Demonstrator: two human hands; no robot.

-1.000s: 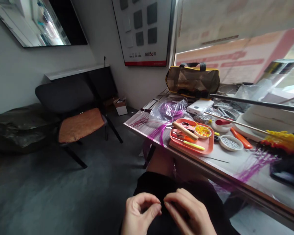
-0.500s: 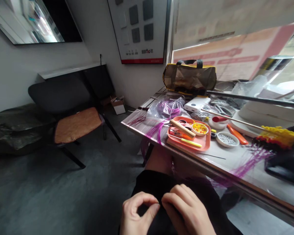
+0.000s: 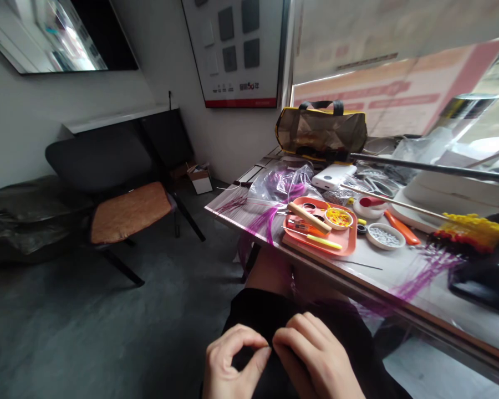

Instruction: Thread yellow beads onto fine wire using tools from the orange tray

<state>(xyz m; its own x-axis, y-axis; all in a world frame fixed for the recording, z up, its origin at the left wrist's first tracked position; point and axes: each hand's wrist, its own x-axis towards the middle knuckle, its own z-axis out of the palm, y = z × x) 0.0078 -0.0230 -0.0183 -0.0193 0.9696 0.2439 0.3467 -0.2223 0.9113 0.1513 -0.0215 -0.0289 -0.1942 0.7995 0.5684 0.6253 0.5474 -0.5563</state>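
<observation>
Black cloth (image 3: 255, 310) wrinkles under left hand (image 3: 227, 367), right hand (image 3: 316, 363).

The person's left hand (image 3: 228, 368) and right hand (image 3: 318, 363) are bare as far as the wrists, where the lower edge of the view cuts them off. The fingernails look short and plain. A black garment (image 3: 274, 313) of soft, matte cloth covers the lap. Its hem ends above the knees (image 3: 270, 271), which are uncovered. Whether it is shorts or a skirt cannot be told.
</observation>
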